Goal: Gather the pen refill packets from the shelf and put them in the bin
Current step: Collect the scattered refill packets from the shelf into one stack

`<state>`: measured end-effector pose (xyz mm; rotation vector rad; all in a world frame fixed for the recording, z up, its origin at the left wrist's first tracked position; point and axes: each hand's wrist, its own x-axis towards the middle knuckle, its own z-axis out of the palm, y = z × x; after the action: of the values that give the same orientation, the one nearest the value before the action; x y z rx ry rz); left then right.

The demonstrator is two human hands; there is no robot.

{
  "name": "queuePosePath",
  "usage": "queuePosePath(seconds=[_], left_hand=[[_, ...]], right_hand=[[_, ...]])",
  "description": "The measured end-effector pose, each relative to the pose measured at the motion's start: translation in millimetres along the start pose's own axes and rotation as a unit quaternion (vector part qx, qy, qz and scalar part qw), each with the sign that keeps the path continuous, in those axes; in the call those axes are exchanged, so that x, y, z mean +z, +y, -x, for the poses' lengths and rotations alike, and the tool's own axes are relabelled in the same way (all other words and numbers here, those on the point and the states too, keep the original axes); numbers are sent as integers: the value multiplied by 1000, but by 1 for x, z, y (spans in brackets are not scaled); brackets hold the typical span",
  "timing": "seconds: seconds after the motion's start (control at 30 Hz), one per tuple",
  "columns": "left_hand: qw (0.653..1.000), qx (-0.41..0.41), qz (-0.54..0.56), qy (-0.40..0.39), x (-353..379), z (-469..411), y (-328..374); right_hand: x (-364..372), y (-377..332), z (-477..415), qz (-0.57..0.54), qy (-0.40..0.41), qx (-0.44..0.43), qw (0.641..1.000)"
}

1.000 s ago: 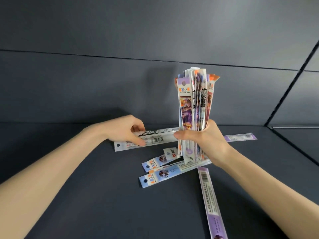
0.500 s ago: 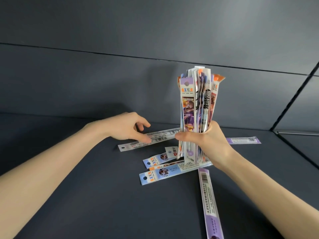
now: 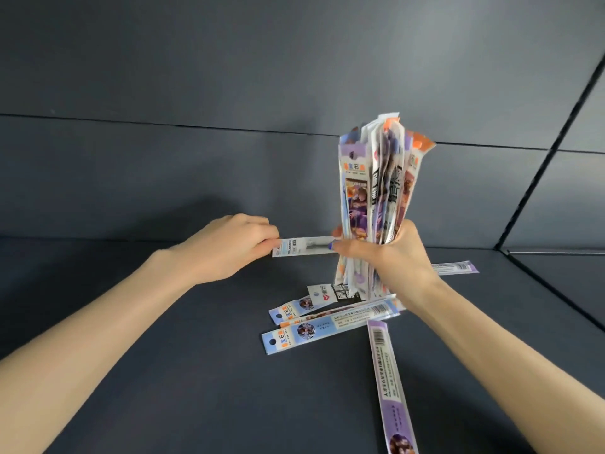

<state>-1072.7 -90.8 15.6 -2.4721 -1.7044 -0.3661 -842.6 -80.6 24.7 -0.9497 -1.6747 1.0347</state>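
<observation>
My right hand [image 3: 389, 257] grips an upright bundle of pen refill packets [image 3: 376, 188], their lower ends resting near the dark shelf [image 3: 163, 371]. My left hand [image 3: 226, 247] pinches one white packet [image 3: 302, 246] held level above the shelf, its far end touching the bundle. Several loose packets lie flat below the bundle: a blue one [image 3: 327, 329], a shorter blue one [image 3: 294, 309], a purple one [image 3: 391, 388] pointing toward me, and another purple one [image 3: 455, 267] behind my right wrist. No bin is in view.
The shelf's dark back wall [image 3: 229, 175] rises just behind the hands. A dark divider edge [image 3: 540, 178] slants down on the right, with another shelf section [image 3: 563, 290] beyond it.
My left hand has closed on the white packet, lifted it off the shelf and brought it right against the bundle. The bundle and right hand stayed in place.
</observation>
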Motion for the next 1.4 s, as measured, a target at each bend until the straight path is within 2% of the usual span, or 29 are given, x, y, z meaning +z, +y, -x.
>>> queuePosePath(seconds=[0.07,0.17,0.27,0.37,0.43,0.5,0.57,0.63,0.8,0.9,1.0,1.07,1.17,1.27,1.4], left_hand=[[999,33,18,29,-25,-1,11],[989,61,79,109,-58,-2,35],[965,7,173,196,-77,-4,65],[941,-36,249,226,-79,-8,101],[909,-87,326,246,-72,-12,122],[843,-132,461,244,-59,-17,143],[780,-140,576,201,-39,-24,169],[761,-136,614,157,-21,-32,197],[787,-161,555,216,-2,-46,236],[817,-159,513,211,-1,-54,246],[831,-151,498,196,-1,-66,255],[823,-148,519,175,0,-69,256],[777,-141,601,122,7,-69,256],[798,-125,584,81,10,-75,264],[819,-113,559,59,24,-86,285]], right_hand=[[-10,-12,-2,30,8,-39,999],[-23,-26,-2,114,-24,-62,991],[-40,-30,0,141,-30,-55,988],[-60,-25,6,123,-28,-34,991],[-75,-16,16,83,-23,-9,996],[-92,-7,26,20,-16,26,999],[-111,2,35,-31,-12,58,998],[-129,9,43,-49,-18,72,996],[-169,26,56,-47,-53,86,994],[-179,36,57,-78,-93,98,988],[-175,43,55,-108,-125,92,982],[-174,46,53,-124,-124,85,981],[-180,52,52,-146,-124,74,979],[-180,56,51,-127,-135,45,982],[-175,57,55,-84,-198,14,977]])
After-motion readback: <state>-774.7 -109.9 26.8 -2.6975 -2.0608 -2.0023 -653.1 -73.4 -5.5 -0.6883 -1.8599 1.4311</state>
